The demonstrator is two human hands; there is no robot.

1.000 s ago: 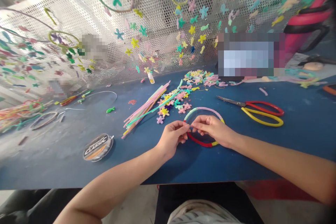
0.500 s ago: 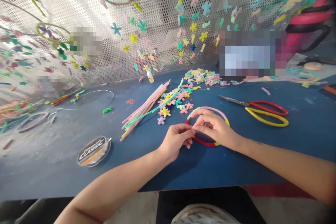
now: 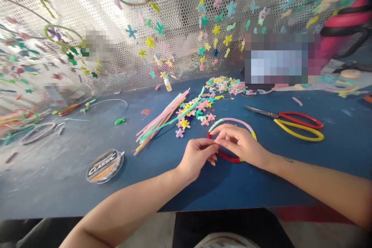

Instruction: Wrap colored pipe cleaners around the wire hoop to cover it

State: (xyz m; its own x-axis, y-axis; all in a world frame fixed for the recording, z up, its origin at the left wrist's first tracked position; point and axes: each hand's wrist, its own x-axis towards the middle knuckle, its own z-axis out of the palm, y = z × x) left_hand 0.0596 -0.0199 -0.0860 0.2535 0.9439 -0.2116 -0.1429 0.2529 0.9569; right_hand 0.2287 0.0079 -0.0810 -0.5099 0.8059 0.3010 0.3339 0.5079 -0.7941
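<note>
A hoop wrapped in fuzzy pipe cleaner, banded in red, yellow, lilac and pale green, lies on the blue table under my hands. My left hand is closed in a pinch at the hoop's left side, its fingertips on the red stretch. From the right, my right hand reaches across the ring, thumb and forefinger pinched together against the left fingertips. Whatever small piece sits between those right fingertips is hidden. Just beyond the hoop are small pipe-cleaner flowers in pink, yellow and green.
Scissors with red and yellow handles lie to the right. Loose pipe cleaners and a round spool are on the left. A small white bottle stands by the perforated metal screen, where flower strings hang.
The view has shifted slightly. Both hands keep almost the same pinched pose at the hoop's left side, and nothing is visibly picked up or let go.
</note>
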